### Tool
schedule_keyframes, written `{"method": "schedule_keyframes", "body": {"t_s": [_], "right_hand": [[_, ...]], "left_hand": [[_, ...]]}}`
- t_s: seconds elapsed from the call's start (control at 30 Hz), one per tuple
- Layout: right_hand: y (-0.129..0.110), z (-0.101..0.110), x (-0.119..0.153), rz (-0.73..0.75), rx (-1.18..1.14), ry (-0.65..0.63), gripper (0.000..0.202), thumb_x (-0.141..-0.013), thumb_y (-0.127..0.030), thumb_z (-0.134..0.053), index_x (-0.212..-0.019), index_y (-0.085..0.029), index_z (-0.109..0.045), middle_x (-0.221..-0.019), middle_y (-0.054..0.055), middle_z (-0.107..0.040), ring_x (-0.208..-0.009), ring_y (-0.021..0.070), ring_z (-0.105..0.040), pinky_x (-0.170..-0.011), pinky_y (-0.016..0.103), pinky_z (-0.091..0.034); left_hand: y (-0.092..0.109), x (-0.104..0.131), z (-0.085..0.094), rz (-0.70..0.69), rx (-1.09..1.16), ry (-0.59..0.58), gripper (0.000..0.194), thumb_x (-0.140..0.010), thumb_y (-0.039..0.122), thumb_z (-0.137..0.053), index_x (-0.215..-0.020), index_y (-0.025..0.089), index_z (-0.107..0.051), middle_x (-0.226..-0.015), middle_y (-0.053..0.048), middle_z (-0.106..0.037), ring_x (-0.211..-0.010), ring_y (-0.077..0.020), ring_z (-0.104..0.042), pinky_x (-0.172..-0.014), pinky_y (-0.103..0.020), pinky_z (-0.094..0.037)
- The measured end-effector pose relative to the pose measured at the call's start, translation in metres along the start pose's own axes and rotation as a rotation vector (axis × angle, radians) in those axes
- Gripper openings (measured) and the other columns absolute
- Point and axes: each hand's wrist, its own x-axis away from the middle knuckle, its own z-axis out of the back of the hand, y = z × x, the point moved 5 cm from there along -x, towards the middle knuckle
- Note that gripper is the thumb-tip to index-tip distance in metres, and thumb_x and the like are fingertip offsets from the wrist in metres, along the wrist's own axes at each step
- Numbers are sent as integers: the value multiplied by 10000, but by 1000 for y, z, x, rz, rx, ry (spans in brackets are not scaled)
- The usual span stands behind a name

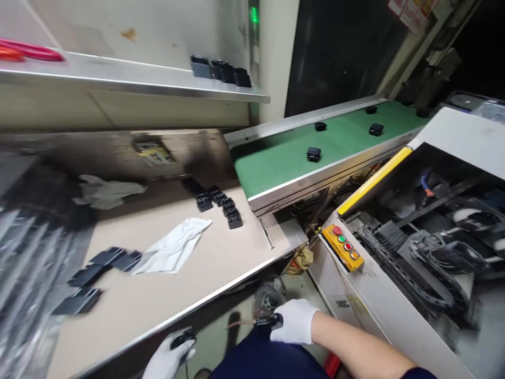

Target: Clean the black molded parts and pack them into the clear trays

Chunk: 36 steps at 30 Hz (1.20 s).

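Observation:
My left hand [164,359], in a white glove, is closed round a small black plastic part [183,338] below the table's front edge. Farther right, my gloved right hand [296,321] grips a dark object with a thin pointed end [265,319], held in front of my body. That object's exact kind is blurred. On the table [158,305] lie several black plastic parts [235,220] in rows near the conveyor. More flat black parts [106,258] lie at the left, beside a white cloth [173,247].
A green conveyor belt [276,163] carries several black parts [313,153]. At the right stands a machine with a yellow button box [342,247]. A metal shelf [130,79] above the table bears black parts [221,71]. Wrapped sheets [27,284] lie at far left.

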Motion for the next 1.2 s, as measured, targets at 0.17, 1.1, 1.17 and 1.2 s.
{"method": "schedule_keyframes", "body": {"t_s": [0.17,1.1,1.17,1.2], "right_hand": [[5,4,-16,-37,-18,37,363,-829,-456,-546,-1018,-236,-765,-1065,129,-782,-1011,361,-732,-799,404,-533],[13,-30,-59,67,-270,-114,337,-824,-442,-608,-1055,-244,-753,-1058,84,-784,-999,308,-720,-839,343,-512],[16,-32,-58,67,-282,-123,348,-836,-453,-595,-1064,-237,-745,-1054,84,-784,-990,303,-719,-836,340,-512],[18,-33,-57,63,-285,-123,358,-840,-458,-589,-1068,-229,-742,-1054,91,-783,-986,308,-718,-834,346,-513]], "left_hand": [[1,3,1,-111,4,-28,363,-525,92,-585,-850,214,-692,-995,-51,-768,-1118,-296,-694,-1151,-468,-440],[-30,-4,12,-209,-74,35,231,-941,291,-672,-1130,159,-675,-1253,-90,-655,-1206,-251,-602,-1064,-512,-488],[-34,-5,13,-205,-89,33,247,-943,297,-669,-1150,162,-670,-1269,-92,-649,-1213,-254,-599,-1063,-514,-489],[-37,-6,14,-190,-92,41,260,-946,302,-666,-1165,162,-664,-1272,-94,-646,-1208,-254,-602,-1057,-512,-494]]}}
